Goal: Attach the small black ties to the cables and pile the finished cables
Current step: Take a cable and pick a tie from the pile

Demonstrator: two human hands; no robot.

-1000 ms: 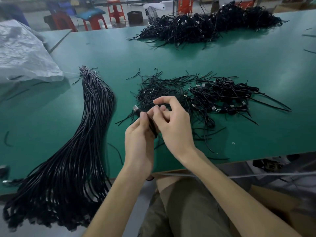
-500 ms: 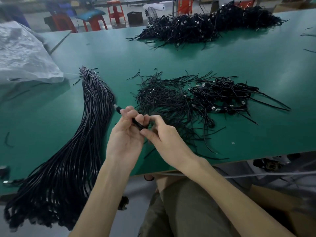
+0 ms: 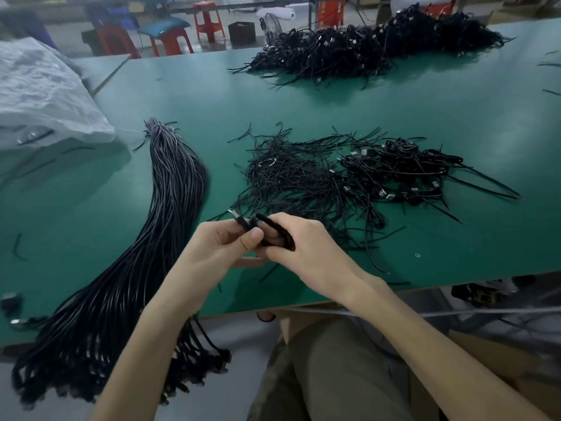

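My left hand (image 3: 223,243) pinches a black cable (image 3: 243,221) near its metal plug, which sticks out to the upper left. My right hand (image 3: 303,247) grips the coiled part of the same cable, looped over its fingers. Both hands hover above the near edge of the green table (image 3: 394,101). Just beyond them lies a heap of loose small black ties (image 3: 291,177). To its right is a small pile of coiled cables (image 3: 403,171). A long bundle of straight cables (image 3: 145,238) lies at the left and hangs over the table's front edge.
A large heap of coiled cables (image 3: 364,50) sits at the far side of the table. A crumpled white plastic bag (image 3: 42,95) lies at the far left. Red stools (image 3: 209,21) stand behind the table. Brown cardboard (image 3: 485,360) is beneath the table at the right.
Both hands shifted left and toward me, then back right. The cable, first held straight between the fingers, is now looped into a coil in my right hand.
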